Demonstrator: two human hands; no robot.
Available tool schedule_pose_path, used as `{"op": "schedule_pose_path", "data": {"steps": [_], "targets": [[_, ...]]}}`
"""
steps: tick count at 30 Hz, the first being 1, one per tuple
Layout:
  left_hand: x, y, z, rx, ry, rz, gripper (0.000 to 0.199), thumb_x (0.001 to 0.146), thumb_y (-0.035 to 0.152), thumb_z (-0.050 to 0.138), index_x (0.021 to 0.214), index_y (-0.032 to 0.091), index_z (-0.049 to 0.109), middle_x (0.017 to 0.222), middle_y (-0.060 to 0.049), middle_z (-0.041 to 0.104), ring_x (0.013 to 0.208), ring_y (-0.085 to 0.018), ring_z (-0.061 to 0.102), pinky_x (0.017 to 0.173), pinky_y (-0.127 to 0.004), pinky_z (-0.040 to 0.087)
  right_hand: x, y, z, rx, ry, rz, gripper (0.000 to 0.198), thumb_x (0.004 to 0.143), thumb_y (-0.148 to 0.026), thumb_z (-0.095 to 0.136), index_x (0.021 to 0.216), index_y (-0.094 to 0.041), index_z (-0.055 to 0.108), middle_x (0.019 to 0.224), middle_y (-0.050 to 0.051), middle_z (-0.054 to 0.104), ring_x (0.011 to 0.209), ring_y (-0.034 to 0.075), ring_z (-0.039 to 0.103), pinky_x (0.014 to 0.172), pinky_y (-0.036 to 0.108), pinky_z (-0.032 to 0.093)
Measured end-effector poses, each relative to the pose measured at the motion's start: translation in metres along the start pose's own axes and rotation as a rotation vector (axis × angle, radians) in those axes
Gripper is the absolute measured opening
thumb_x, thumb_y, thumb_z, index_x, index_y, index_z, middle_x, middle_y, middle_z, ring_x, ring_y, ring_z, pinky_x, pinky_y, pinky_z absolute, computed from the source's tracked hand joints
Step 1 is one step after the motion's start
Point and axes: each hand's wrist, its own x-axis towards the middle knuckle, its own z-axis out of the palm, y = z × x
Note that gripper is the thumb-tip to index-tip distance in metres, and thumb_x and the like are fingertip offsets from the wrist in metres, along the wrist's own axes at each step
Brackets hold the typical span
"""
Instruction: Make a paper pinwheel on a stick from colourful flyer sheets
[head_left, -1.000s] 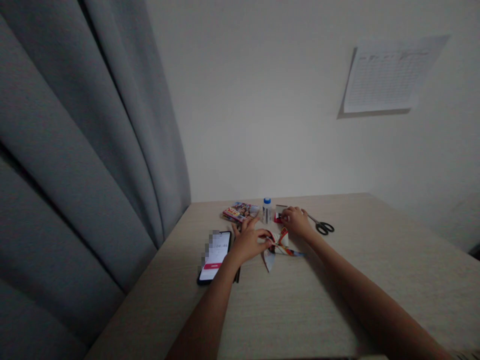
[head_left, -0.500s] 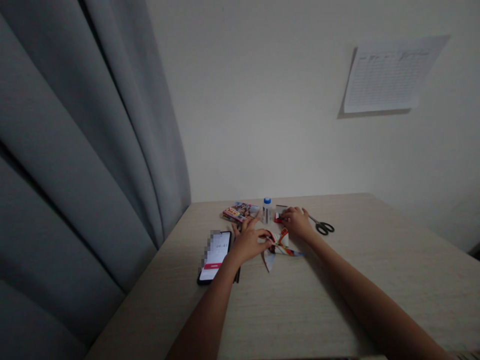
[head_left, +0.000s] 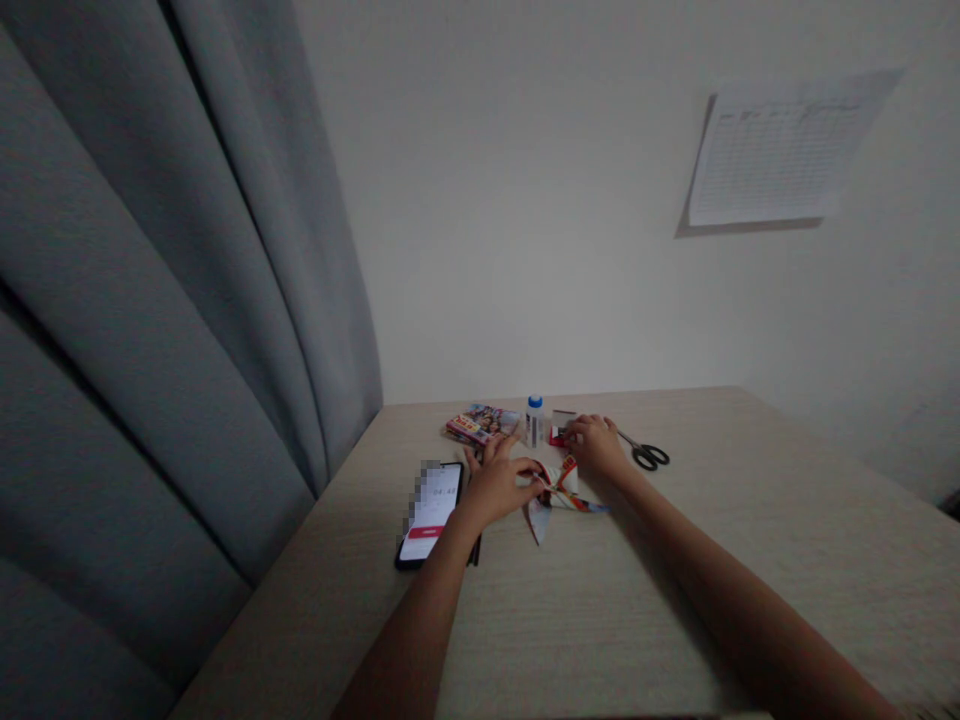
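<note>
My left hand pinches a colourful folded paper bow between thumb and index finger, its other fingers spread. Two pointed paper tails stick out from the bow, one towards me and one to the right. My right hand is just behind and to the right of the bow, fingertips together at a small red and white box. Whatever those fingertips hold, if anything, is hidden. Right beside that hand lie black-handled scissors, their blades partly covered by it.
A clear bottle with a blue cap stands behind the bow. Colourful printed booklets lie at the back left. A phone showing a timer lies left of my left forearm, with thin dark sticks beside it. A curtain borders the table's left.
Both hands and the bow stay almost where they were. My right hand has shifted very slightly at the red box.
</note>
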Motion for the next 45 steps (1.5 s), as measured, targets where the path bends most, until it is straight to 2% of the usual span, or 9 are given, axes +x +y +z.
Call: {"op": "schedule_pose_path", "data": {"steps": [6,9,19,29,36,42,45], "targets": [[0.001,-0.001,0.002,-0.003,0.006,0.002,0.029,0.083,0.053,0.07,0.109,0.042,0.075,0.161,0.001,0.034,0.151,-0.038,0.015,0.113,-0.075,-0.005,0.0,0.002,0.0,-0.019,-0.025,-0.024,0.026,0.094,-0.024,0.054,0.11,-0.025,0.074,0.122,0.009,0.069,0.119,0.027,0.053,0.111,0.053,0.021],[0.001,-0.002,0.002,-0.002,0.009,0.008,0.029,0.083,0.054,0.07,0.109,0.043,0.074,0.16,0.002,0.036,0.151,-0.038,0.016,0.112,-0.076,-0.004,-0.001,0.004,0.001,-0.031,-0.03,-0.071,0.025,0.095,-0.025,0.054,0.107,-0.026,0.075,0.122,0.008,0.069,0.119,0.026,0.052,0.112,0.054,0.018],[0.001,-0.002,0.002,-0.005,0.011,0.006,0.027,0.083,0.053,0.07,0.108,0.043,0.075,0.161,0.002,0.033,0.151,-0.038,0.016,0.112,-0.076,-0.003,-0.006,0.006,0.005,-0.071,0.053,-0.134,0.023,0.095,-0.026,0.054,0.103,-0.028,0.076,0.116,0.005,0.072,0.116,0.024,0.054,0.113,0.048,0.016],[0.001,-0.002,0.003,-0.015,0.02,0.005,0.026,0.082,0.054,0.071,0.105,0.043,0.076,0.16,0.001,0.035,0.15,-0.04,0.017,0.112,-0.077,-0.003,-0.005,0.004,0.002,-0.038,0.071,-0.106,0.019,0.091,-0.025,0.059,0.1,-0.025,0.076,0.114,0.005,0.074,0.117,0.023,0.057,0.113,0.043,0.019],[0.001,-0.003,0.003,-0.009,0.002,0.002,0.028,0.082,0.053,0.071,0.107,0.042,0.075,0.162,0.002,0.031,0.151,-0.038,0.014,0.114,-0.074,-0.003,0.0,0.012,0.004,0.133,0.08,-0.04,0.016,0.085,-0.022,0.064,0.095,-0.025,0.077,0.108,0.004,0.075,0.109,0.022,0.063,0.106,0.038,0.034],[0.001,-0.004,0.001,-0.028,-0.022,0.01,0.028,0.083,0.055,0.069,0.108,0.043,0.074,0.162,0.003,0.032,0.151,-0.04,0.014,0.112,-0.077,-0.001,0.009,0.022,-0.003,0.498,0.079,-0.016,0.015,0.078,-0.018,0.066,0.09,-0.019,0.076,0.101,0.009,0.077,0.1,0.023,0.068,0.093,0.034,0.047],[0.001,-0.004,0.0,-0.032,-0.028,0.001,0.028,0.083,0.054,0.07,0.109,0.044,0.074,0.16,0.002,0.035,0.151,-0.039,0.014,0.111,-0.078,-0.002,0.012,0.025,-0.006,0.591,0.058,-0.003,0.015,0.077,-0.022,0.067,0.088,-0.017,0.075,0.095,0.008,0.078,0.094,0.022,0.07,0.089,0.033,0.05]]}}
